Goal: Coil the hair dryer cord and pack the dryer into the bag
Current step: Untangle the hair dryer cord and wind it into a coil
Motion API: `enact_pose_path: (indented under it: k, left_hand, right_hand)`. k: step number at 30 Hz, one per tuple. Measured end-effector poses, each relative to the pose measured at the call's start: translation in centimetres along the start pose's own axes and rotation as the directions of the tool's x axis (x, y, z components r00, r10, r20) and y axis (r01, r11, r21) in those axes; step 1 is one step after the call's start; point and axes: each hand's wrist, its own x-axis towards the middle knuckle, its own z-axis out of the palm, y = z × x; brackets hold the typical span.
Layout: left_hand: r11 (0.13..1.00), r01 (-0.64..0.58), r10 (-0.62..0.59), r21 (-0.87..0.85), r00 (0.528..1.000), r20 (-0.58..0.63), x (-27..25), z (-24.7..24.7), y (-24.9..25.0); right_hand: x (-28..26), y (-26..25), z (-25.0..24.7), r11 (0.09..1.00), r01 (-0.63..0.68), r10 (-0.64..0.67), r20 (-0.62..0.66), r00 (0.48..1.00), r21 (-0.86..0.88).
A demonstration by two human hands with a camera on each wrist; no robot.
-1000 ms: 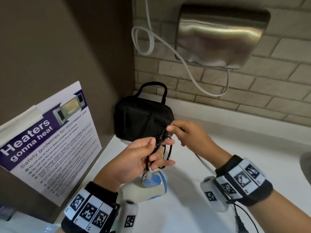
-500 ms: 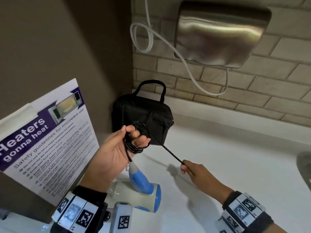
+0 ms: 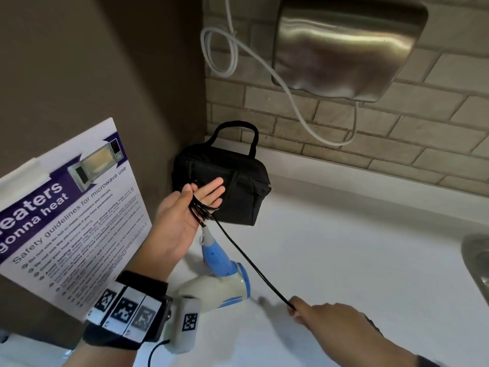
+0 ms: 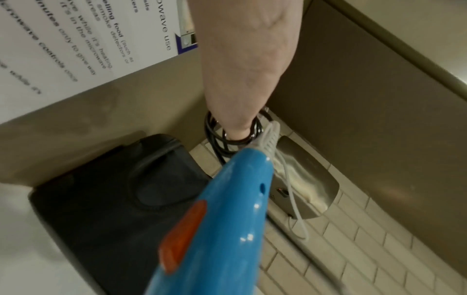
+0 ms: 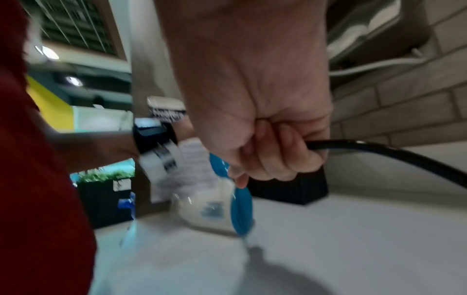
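The left hand (image 3: pixel 182 215) is raised above the white counter (image 3: pixel 344 260), near its back left corner. Its fingers are straight and point toward the back wall, and several loops of the black cord (image 3: pixel 248 258) hang around them, between the thumb and the other fingers. In the left wrist view the loops (image 4: pixel 227 137) go around the fingers like rings, so this hand carries the coil but does not close on it.

From the coil one stretch of cord runs tight, down and to the right, to the right hand (image 3: pixel 325 316), which is low above the front part of the counter. In the right wrist view the fingers (image 5: pixel 283 159) are curled tightly around the cord (image 5: pixel 379 149), so this hand grasps it.

The hair dryer (image 3: pixel 225 282) lies on the counter below the left hand, near the front left part. Its body is cream and its handle is blue, and the handle points up toward the coil. The cord comes out from the end of the handle through a white sleeve.

The black bag (image 3: pixel 225 192) stands in the back left corner of the counter, against the brick wall. Whether it is open, the pictures do not show. The dryer is outside the bag.

A steel hand dryer (image 3: pixel 344 46) with a white cable is fixed on the brick wall above. A poster about microwave safety (image 3: pixel 68 207) leans at the left edge. At the right edge a part of a metal sink (image 3: pixel 479 260) is visible.
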Motion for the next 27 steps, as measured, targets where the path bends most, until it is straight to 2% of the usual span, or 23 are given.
enact_pose_path:
  k: [2,5,6,7,8,9,10,12,14,16,18,21,24,27]
  left_hand:
    - [0.995,-0.009,0.014,0.095,0.999,-0.051,0.3,0.0,-0.2]
    - [0.972,-0.012,0.042,0.233,0.991,-0.125,0.6,0.7,-0.7]
    - [0.958,-0.017,0.058,0.287,0.989,-0.136,0.6,1.0,-0.9]
    - [0.939,-0.015,0.066,0.343,0.988,-0.137,0.7,1.5,-1.2]
    - [0.918,-0.01,0.063,0.395,0.991,-0.122,0.6,2.1,-1.4]
    - [0.895,-0.005,0.052,0.447,0.994,-0.092,0.4,2.7,-1.6]
    - [0.869,-0.004,0.033,0.496,0.998,-0.05,0.2,3.4,-1.7]
    - [0.822,0.012,-0.032,0.57,0.999,0.024,-0.6,4.4,-1.7]
    - [0.826,0.066,-0.122,0.561,0.991,0.063,-1.5,4.8,-1.3]
    - [0.869,0.166,-0.233,0.466,0.969,0.089,-2.2,4.8,-0.7]
    - [0.893,0.279,-0.347,0.353,0.927,0.146,-2.8,4.6,-0.2]
    - [0.926,0.287,-0.354,0.244,0.885,0.302,-3.2,3.8,0.2]
    - [0.95,0.276,-0.311,0.147,0.878,0.364,-3.1,3.2,0.4]
    - [0.967,0.255,-0.239,0.0,0.905,0.352,-2.6,2.5,0.7]
  right_hand:
    - [-1.9,-0.5,-1.9,1.0,0.004,-0.005,-0.027,1.0,-0.014]
    - [-4.5,-1.5,-5.8,1.0,0.011,-0.014,-0.162,0.987,-0.025]
    - [-5.0,-1.8,-7.3,0.999,0.015,-0.028,-0.252,0.967,-0.05]
    - [-5.3,-2.0,-8.7,0.996,0.019,-0.051,-0.366,0.929,-0.092]
    - [-5.6,-2.2,-10.3,0.994,0.03,-0.079,-0.501,0.862,-0.106]
    - [-5.7,-2.4,-11.7,0.993,0.054,-0.107,-0.627,0.772,-0.104]
    - [-5.5,-2.5,-13.0,0.992,0.098,-0.127,-0.703,0.7,-0.081]
    - [-4.3,-2.3,-15.6,0.987,0.16,-0.118,-0.799,0.59,-0.027]
    - [-2.3,-1.3,-17.6,0.987,0.161,-0.077,-0.847,0.526,0.01]
    - [-0.1,-0.1,-18.8,0.984,0.171,-0.057,-0.848,0.527,0.041]
    - [2.4,1.0,-18.8,0.983,0.181,-0.074,-0.832,0.55,0.032]
    - [6.1,2.6,-17.7,0.98,0.185,-0.05,-0.797,0.601,0.079]
    - [9.0,3.3,-14.8,0.982,0.124,0.008,-0.692,0.722,0.141]
    - [10.2,2.6,-10.5,0.974,0.101,0.021,-0.529,0.849,0.2]
